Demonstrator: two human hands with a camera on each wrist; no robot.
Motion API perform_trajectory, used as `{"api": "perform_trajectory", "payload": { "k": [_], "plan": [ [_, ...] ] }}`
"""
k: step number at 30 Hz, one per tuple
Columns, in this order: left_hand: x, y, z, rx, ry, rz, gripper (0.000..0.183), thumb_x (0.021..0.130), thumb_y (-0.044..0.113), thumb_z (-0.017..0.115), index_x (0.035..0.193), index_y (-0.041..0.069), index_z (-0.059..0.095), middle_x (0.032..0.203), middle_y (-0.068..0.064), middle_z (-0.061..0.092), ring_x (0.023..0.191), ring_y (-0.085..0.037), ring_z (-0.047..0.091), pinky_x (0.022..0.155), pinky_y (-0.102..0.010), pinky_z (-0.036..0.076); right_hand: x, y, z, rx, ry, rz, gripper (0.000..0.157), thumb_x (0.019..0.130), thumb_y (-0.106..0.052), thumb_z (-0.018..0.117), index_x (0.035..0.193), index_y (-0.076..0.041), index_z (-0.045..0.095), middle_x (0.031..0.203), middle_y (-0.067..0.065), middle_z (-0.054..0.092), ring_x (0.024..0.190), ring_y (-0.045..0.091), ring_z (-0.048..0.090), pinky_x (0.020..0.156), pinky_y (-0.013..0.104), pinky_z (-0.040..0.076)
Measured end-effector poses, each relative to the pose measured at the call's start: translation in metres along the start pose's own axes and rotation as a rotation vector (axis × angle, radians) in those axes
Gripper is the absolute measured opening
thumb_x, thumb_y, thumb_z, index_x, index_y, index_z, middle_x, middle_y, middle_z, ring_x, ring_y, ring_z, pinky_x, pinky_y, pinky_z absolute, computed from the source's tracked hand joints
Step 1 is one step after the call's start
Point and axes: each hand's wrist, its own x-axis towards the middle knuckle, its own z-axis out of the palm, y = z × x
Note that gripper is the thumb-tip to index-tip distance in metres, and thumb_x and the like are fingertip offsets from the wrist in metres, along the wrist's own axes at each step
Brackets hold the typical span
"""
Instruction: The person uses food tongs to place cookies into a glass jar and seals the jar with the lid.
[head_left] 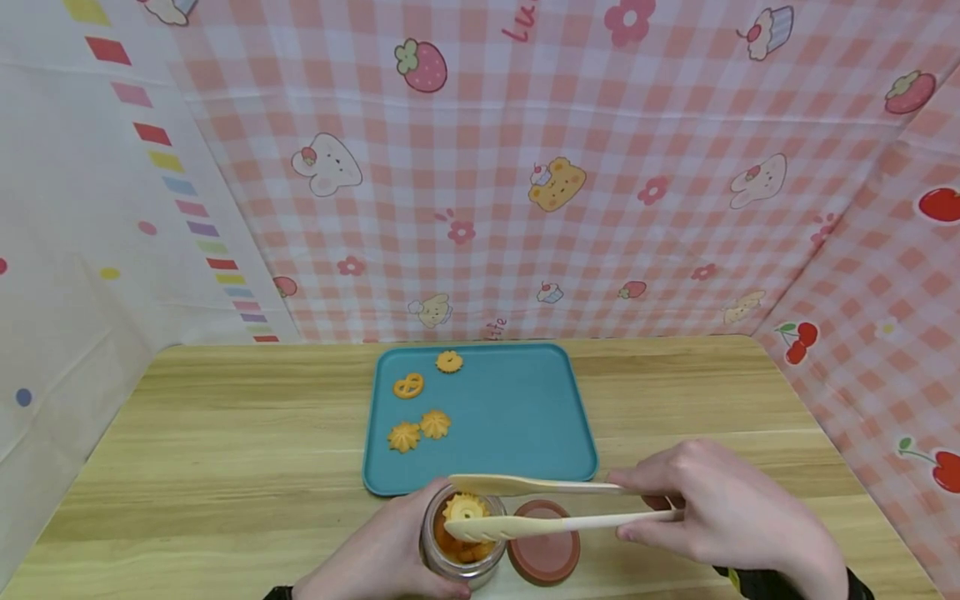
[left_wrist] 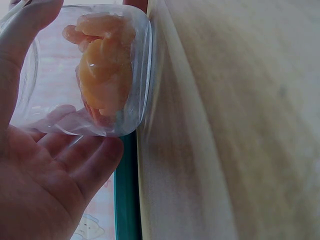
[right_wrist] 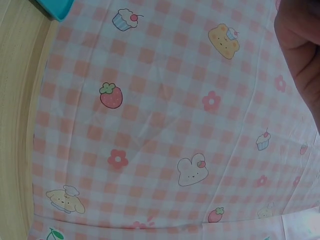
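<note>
My left hand (head_left: pixel 390 546) grips a clear jar (head_left: pixel 427 533) from its left side at the table's front. Through its wall in the left wrist view, orange-brown pieces (left_wrist: pixel 107 70) show heaped at the bottom. In my right hand (head_left: pixel 720 500) is a pair of pale yellow tongs (head_left: pixel 540 525), held by the handle end and pointing left over the jar's mouth. A round scalloped cookie (head_left: pixel 467 505) appears between the two tong tips, at the jar's opening. Only part of my right hand (right_wrist: pixel 302 45) shows in the right wrist view.
A teal tray (head_left: pixel 510 417) lies behind the jar. On its left half are a scalloped cookie (head_left: pixel 449 362), a pretzel (head_left: pixel 408 386) and two flower-shaped cookies (head_left: pixel 435 424). A reddish-brown round lid (head_left: pixel 545 554) lies right of the jar, under the tongs. Patterned cloth (head_left: pixel 480 167) hangs behind the table.
</note>
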Motion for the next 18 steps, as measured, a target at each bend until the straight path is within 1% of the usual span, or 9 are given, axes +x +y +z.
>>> {"api": "perform_trajectory", "payload": {
  "k": [3, 7, 10, 13, 18],
  "plan": [
    [-0.0004, 0.0003, 0.0003, 0.005, 0.003, 0.006, 0.078, 0.062, 0.051, 0.084, 0.128, 0.035, 0.045, 0.11, 0.019, 0.058, 0.097, -0.002, 0.056, 0.085, -0.027, 0.047, 0.0, 0.0, -0.0001, -0.001, -0.008, 0.009, 0.031, 0.082, -0.039, 0.074, 0.111, -0.03, 0.071, 0.063, -0.026, 0.035, 0.054, -0.014, 0.026, 0.044, 0.004, 0.023],
    [-0.0008, 0.0007, 0.0006, -0.024, 0.0, -0.002, 0.081, 0.062, 0.048, 0.085, 0.131, 0.036, 0.045, 0.113, 0.019, 0.058, 0.099, -0.003, 0.056, 0.086, -0.027, 0.047, 0.0006, 0.0, 0.0001, -0.008, -0.018, 0.007, 0.03, 0.081, -0.039, 0.074, 0.11, -0.032, 0.069, 0.063, -0.026, 0.035, 0.054, -0.014, 0.026, 0.044, 0.004, 0.023],
    [-0.0005, 0.0004, 0.0012, -0.009, 0.01, 0.018, 0.08, 0.061, 0.048, 0.085, 0.129, 0.033, 0.046, 0.111, 0.019, 0.058, 0.098, -0.002, 0.056, 0.086, -0.026, 0.047, 0.0012, 0.0002, 0.0007, -0.003, -0.026, 0.013, 0.034, 0.081, -0.038, 0.074, 0.113, -0.032, 0.069, 0.064, -0.026, 0.037, 0.054, -0.013, 0.028, 0.044, 0.004, 0.024],
    [-0.0003, -0.0002, 0.0016, 0.01, 0.02, 0.036, 0.081, 0.061, 0.05, 0.085, 0.13, 0.032, 0.047, 0.111, 0.019, 0.058, 0.098, -0.002, 0.056, 0.087, -0.026, 0.046, 0.0018, 0.0006, 0.0012, 0.007, -0.027, 0.046, 0.038, 0.081, -0.039, 0.074, 0.118, -0.032, 0.067, 0.067, -0.026, 0.04, 0.053, -0.011, 0.031, 0.045, 0.003, 0.026],
    [-0.0005, -0.0005, 0.0022, 0.004, 0.021, 0.032, 0.086, 0.06, 0.053, 0.084, 0.135, 0.037, 0.044, 0.117, 0.021, 0.057, 0.102, -0.002, 0.055, 0.09, -0.027, 0.045, 0.0037, 0.0013, 0.0021, -0.031, 0.002, 0.081, 0.038, 0.083, -0.044, 0.071, 0.12, -0.034, 0.065, 0.069, -0.028, 0.041, 0.053, -0.01, 0.034, 0.048, 0.004, 0.028]
  ]
}}
